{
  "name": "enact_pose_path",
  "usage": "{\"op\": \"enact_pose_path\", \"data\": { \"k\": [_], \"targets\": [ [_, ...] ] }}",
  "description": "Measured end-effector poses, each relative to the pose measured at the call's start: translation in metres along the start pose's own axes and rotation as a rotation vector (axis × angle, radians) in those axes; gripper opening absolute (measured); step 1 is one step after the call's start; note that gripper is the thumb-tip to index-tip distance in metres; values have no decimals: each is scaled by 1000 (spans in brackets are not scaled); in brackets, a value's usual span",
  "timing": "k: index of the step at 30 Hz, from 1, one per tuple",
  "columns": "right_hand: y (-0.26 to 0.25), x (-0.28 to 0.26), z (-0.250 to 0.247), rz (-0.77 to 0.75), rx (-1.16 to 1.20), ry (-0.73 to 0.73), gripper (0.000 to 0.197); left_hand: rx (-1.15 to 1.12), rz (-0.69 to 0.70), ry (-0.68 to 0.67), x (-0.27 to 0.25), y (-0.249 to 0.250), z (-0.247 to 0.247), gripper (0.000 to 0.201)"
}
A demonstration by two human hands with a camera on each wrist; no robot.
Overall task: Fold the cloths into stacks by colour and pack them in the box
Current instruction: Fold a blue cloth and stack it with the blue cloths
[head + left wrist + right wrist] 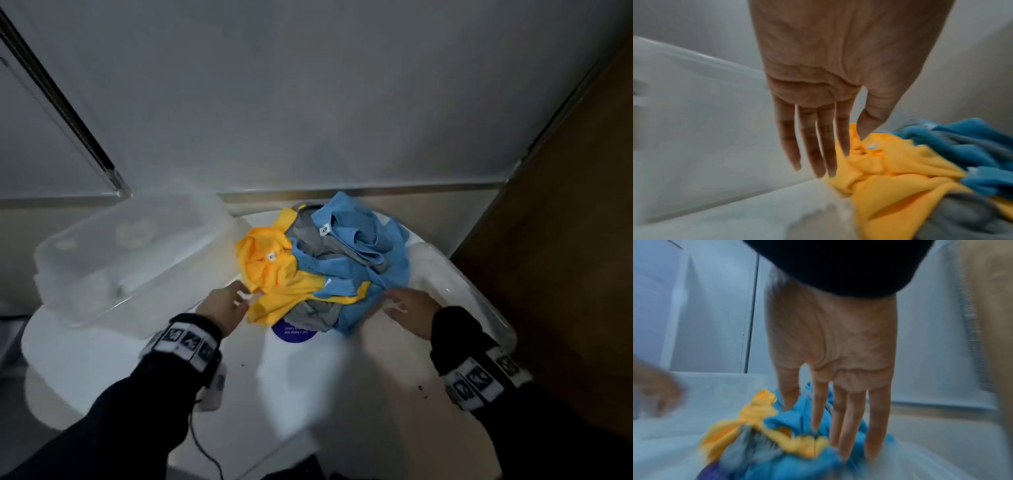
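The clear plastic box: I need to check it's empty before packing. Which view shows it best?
The head view: the clear plastic box appears whole, left of the cloth pile, though its inside is blurred. The left wrist view shows only a blurred wall; the right wrist view shows nothing identifiable.

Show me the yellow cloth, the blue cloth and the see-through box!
crumpled yellow cloth [274, 274], head view, its middle folds.
crumpled blue cloth [363, 240], head view, its top bunch.
clear plastic box [137, 274], head view, its near wall.
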State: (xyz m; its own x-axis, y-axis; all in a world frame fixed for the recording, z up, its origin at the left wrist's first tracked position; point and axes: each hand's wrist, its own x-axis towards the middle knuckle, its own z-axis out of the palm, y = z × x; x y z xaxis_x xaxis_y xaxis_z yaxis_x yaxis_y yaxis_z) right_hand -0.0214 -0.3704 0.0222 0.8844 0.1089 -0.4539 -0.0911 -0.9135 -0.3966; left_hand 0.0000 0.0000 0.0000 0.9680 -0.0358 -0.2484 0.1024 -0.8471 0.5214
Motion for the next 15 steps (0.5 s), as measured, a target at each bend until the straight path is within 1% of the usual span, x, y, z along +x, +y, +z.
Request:
{"op": "enact_pose_path", "data": {
  "k": [2, 3, 4, 5, 6, 8, 10, 12, 15],
  "targets": [
    [-15, 27, 9, -75, 69, 56, 54, -74, 130, 66, 17, 35, 22, 50],
    [-24, 40, 16, -112, 91, 56, 61, -76, 182, 78, 25, 52, 32, 64],
    [-33, 50, 24, -142, 103, 41, 67, -51, 221, 77, 30, 71, 42, 77],
    [-38, 61, 35, -140, 85, 15, 74, -23, 221, 47, 39, 78, 55, 84],
    [-41, 69, 46, -108, 55, -16, 80, 23, 208, -3, 48, 82, 64, 86],
    [-40, 85, 61, -23, -15, -46, 88, 139, 198, -113, 66, 78, 80, 79],
    [-40, 99, 70, 7, -20, -15, 87, 187, 194, -127, 80, 74, 89, 74],
    [-40, 112, 73, -24, 0, 12, 84, 188, 198, -119, 95, 69, 91, 74],
    [-41, 132, 68, -46, -32, 28, 79, 164, 144, -140, 121, 72, 84, 86]
  ]
}}
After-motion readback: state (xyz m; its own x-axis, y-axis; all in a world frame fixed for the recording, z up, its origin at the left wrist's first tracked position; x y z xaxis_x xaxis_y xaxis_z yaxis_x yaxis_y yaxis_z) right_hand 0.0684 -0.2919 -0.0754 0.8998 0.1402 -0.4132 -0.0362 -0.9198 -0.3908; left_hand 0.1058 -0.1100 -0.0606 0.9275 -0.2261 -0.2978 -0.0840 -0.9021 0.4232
